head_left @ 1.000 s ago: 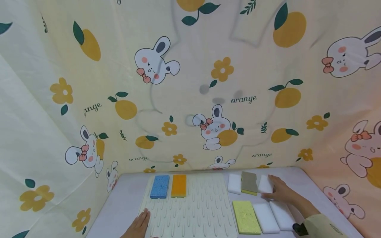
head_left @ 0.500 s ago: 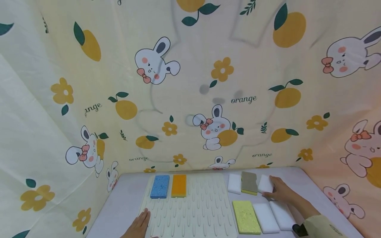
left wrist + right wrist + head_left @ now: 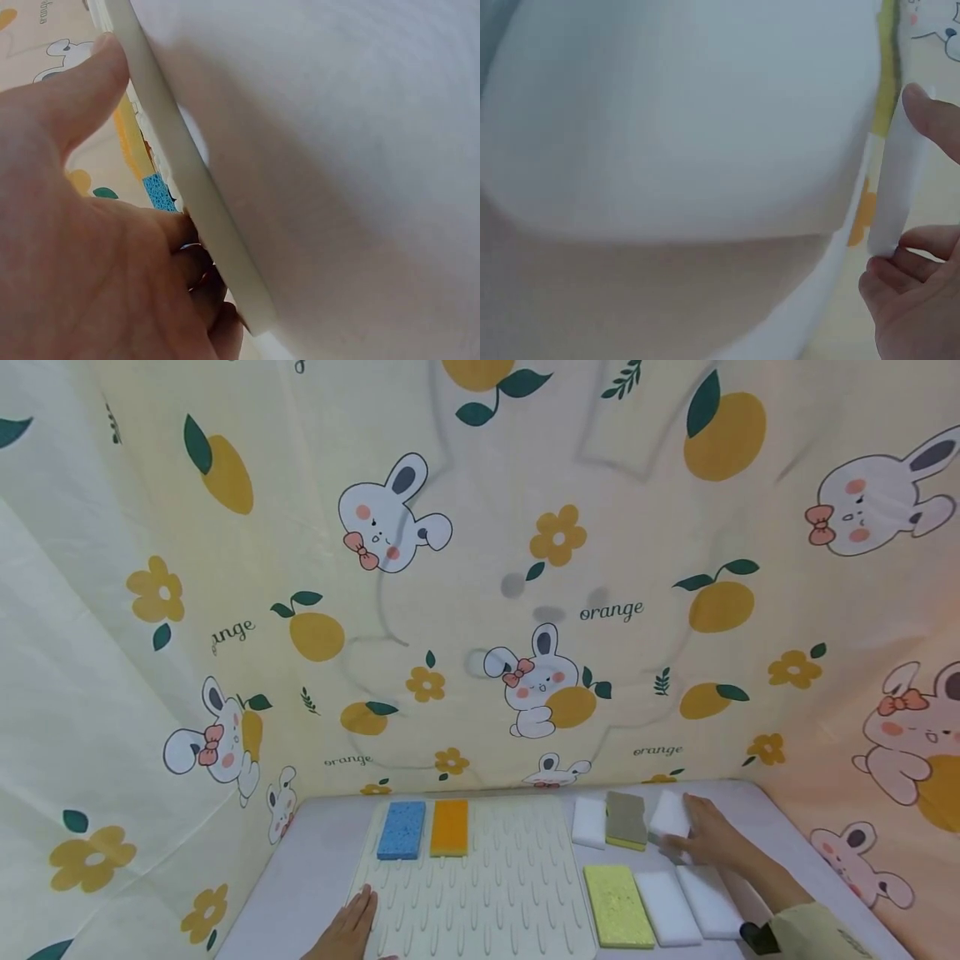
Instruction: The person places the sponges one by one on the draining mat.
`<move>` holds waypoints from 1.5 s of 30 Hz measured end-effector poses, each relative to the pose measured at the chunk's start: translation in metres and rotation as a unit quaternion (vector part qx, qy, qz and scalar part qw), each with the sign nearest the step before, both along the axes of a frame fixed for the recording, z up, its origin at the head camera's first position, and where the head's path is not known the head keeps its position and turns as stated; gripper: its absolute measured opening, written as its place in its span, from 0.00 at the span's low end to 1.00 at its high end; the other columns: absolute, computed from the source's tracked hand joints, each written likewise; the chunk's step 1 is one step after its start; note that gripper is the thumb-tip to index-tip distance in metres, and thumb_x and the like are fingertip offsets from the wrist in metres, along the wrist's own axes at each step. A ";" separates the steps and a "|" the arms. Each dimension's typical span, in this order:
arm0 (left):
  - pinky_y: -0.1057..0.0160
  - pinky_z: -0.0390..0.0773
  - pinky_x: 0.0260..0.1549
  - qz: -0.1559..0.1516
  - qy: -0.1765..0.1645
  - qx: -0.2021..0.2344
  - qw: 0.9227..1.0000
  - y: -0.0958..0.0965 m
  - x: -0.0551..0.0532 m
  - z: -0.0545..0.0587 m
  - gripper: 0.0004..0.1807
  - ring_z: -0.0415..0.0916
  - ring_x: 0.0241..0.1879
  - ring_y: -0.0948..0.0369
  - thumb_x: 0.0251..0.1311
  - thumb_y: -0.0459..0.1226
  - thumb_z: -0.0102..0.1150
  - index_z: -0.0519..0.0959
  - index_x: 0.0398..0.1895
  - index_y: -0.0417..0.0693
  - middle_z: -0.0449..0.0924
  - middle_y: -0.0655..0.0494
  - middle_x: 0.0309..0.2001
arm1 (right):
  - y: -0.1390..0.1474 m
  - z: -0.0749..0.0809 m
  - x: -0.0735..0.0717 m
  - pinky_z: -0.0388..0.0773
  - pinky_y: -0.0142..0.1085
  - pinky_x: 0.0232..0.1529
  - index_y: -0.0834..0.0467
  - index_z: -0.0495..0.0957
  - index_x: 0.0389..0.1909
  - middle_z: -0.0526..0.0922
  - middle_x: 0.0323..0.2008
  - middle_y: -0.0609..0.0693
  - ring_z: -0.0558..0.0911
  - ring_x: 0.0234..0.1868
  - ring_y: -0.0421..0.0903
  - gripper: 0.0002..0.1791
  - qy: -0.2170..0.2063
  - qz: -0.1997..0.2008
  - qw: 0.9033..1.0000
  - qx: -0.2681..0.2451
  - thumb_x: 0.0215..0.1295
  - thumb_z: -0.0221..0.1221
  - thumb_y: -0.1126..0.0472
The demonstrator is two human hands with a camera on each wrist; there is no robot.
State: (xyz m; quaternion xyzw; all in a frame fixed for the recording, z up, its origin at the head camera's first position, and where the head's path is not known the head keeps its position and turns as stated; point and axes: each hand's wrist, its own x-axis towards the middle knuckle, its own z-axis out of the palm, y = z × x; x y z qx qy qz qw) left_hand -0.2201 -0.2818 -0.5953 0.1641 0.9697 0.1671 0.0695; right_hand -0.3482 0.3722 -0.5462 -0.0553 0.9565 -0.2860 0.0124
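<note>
My right hand [image 3: 712, 837] pinches a white sponge [image 3: 667, 815] between thumb and fingers at the back right. In the right wrist view this sponge [image 3: 898, 187] shows edge-on, gripped at its two ends. Beside it lies a grey-topped yellow scouring sponge [image 3: 625, 817], then another white sponge [image 3: 588, 822]. My left hand [image 3: 349, 925] rests on the left edge of a cream ridged mat [image 3: 517, 893], fingers straight. The left wrist view shows thumb and fingertips against the mat's rim [image 3: 176, 142]. A blue sponge [image 3: 401, 831] and an orange sponge [image 3: 449, 828] lie on the mat.
A yellow sponge [image 3: 618, 906] and two white sponges, a left one [image 3: 667, 908] and a right one [image 3: 709, 902], lie in front of the right hand. A patterned curtain [image 3: 465, 593] encloses the back and sides of the white table [image 3: 277, 877].
The right hand has shifted slightly, and the white sponge in it has risen and tilted a little. The left hand has stayed on the mat's edge.
</note>
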 end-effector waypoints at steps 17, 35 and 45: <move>0.30 0.64 0.71 -0.001 0.000 -0.014 1.000 -0.001 -0.002 0.000 0.60 0.60 0.77 0.32 0.68 0.69 0.58 0.60 0.79 0.23 0.58 0.28 0.80 | -0.032 0.023 0.005 0.63 0.76 0.68 0.77 0.50 0.80 0.53 0.75 0.83 0.59 0.73 0.83 0.64 0.045 0.037 0.998 -0.017 0.63 0.76 0.43; 0.27 0.63 0.69 -0.022 0.010 0.019 1.000 -0.002 -0.003 -0.002 0.61 0.60 0.76 0.30 0.68 0.69 0.59 0.60 0.78 0.22 0.57 0.26 0.80 | -0.081 0.024 0.006 0.64 0.74 0.69 0.74 0.53 0.81 0.56 0.78 0.78 0.59 0.76 0.80 0.62 0.073 0.079 0.994 -0.018 0.63 0.76 0.41; 0.27 0.60 0.72 -0.011 -0.013 0.013 1.000 0.001 -0.001 0.004 0.62 0.57 0.78 0.30 0.68 0.70 0.58 0.58 0.80 0.23 0.54 0.27 0.81 | -0.105 0.023 0.005 0.63 0.72 0.72 0.69 0.54 0.83 0.57 0.80 0.72 0.60 0.78 0.75 0.60 0.072 0.103 0.991 -0.034 0.64 0.76 0.42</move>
